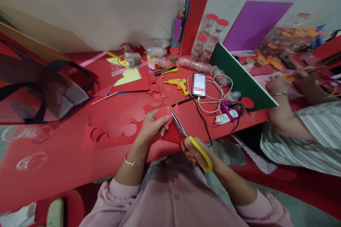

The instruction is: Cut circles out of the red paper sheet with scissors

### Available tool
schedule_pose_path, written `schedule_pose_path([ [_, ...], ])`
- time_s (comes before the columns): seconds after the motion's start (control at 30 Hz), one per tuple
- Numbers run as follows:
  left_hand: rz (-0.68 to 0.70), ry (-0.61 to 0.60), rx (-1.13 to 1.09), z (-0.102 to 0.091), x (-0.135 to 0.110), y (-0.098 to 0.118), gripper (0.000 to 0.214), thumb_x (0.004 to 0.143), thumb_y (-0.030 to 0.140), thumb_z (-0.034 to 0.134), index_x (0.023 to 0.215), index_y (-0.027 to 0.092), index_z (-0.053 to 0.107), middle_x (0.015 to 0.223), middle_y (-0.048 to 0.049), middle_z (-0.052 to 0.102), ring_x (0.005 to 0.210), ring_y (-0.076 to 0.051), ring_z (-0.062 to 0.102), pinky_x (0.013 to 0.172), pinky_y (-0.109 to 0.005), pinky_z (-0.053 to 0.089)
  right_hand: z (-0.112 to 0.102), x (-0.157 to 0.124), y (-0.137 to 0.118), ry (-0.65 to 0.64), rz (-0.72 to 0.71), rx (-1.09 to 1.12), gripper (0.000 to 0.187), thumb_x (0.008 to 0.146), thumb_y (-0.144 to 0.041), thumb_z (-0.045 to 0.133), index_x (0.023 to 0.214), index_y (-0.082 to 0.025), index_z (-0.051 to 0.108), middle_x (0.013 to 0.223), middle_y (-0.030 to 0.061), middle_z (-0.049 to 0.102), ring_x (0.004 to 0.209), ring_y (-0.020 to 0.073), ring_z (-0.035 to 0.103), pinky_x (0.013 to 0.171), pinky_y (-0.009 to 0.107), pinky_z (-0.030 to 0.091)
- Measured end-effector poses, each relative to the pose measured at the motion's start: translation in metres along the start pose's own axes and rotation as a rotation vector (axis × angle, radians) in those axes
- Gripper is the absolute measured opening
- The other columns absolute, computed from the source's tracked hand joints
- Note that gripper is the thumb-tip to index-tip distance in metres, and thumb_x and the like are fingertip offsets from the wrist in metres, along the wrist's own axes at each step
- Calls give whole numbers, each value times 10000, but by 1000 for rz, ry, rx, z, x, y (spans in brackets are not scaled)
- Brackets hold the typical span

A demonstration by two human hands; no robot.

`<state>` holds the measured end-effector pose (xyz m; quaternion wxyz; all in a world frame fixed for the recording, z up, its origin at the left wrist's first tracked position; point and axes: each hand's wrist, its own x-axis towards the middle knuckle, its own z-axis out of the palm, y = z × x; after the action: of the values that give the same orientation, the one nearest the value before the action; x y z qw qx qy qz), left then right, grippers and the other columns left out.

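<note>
My left hand (154,123) pinches a red paper circle (163,114) between thumb and fingers, just above the table. In my right hand (192,148) is a pair of scissors (179,125) with yellow handles, its blades pointing up and left along the circle's right edge. A strip of red paper stands beside the blades. Cut red circles (129,129) and curved paper scraps (157,95) lie on the red table left of and beyond my left hand.
Past my hands lie a yellow glue gun (179,84), a box cutter (166,70), a phone (199,85) with white cable, and a purple power strip (229,109). Stacked plastic cups (193,64) stand behind. A green board (241,78) separates a co-worker's arm (282,113) at right. A bag (39,85) sits left.
</note>
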<state>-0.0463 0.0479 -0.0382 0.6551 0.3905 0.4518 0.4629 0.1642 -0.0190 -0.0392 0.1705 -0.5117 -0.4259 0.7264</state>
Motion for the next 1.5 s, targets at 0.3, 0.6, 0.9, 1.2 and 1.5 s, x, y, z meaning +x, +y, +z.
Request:
schedule_pose_path([
  [0.3, -29, -37, -12, 0, -2, -3, 344, 810, 432, 799, 695, 167, 612, 508, 13, 627, 314, -82, 493, 344, -191, 365, 0, 3, 6, 17, 46, 14, 765, 659, -985, 591, 687, -232, 464, 491, -78, 346, 410, 77, 297, 402, 241, 333],
  [0.6, -8, -87, -32, -4, -3, -6, 318, 837, 403, 787, 704, 160, 630, 526, 18, 636, 326, -77, 503, 341, -181, 366, 4, 2, 4, 26, -54, -70, 853, 665, -1073, 446, 730, -223, 473, 501, -91, 351, 401, 74, 314, 397, 231, 352],
  [0.9, 5, -118, -36, -5, -3, -5, 329, 830, 433, 798, 721, 167, 636, 516, 24, 620, 329, -73, 485, 348, -184, 357, -5, -4, 3, -10, -124, -184, 773, 843, -979, 389, 767, -214, 475, 550, -89, 349, 410, 75, 355, 394, 210, 375],
  [1.2, 0, -134, -41, -8, -2, -6, 334, 829, 442, 802, 731, 167, 639, 482, 29, 598, 322, -77, 475, 343, -182, 344, -8, -5, 0, -47, -168, -192, 726, 912, -917, 384, 751, -214, 468, 539, -95, 324, 398, 70, 321, 382, 205, 343],
  [1.5, -15, -149, -38, -9, -3, -6, 330, 822, 443, 800, 728, 169, 642, 495, 19, 611, 321, -81, 474, 344, -186, 352, -7, -9, -8, -55, -150, -212, 749, 870, -954, 394, 737, -220, 468, 504, -101, 310, 377, 73, 310, 380, 212, 304],
])
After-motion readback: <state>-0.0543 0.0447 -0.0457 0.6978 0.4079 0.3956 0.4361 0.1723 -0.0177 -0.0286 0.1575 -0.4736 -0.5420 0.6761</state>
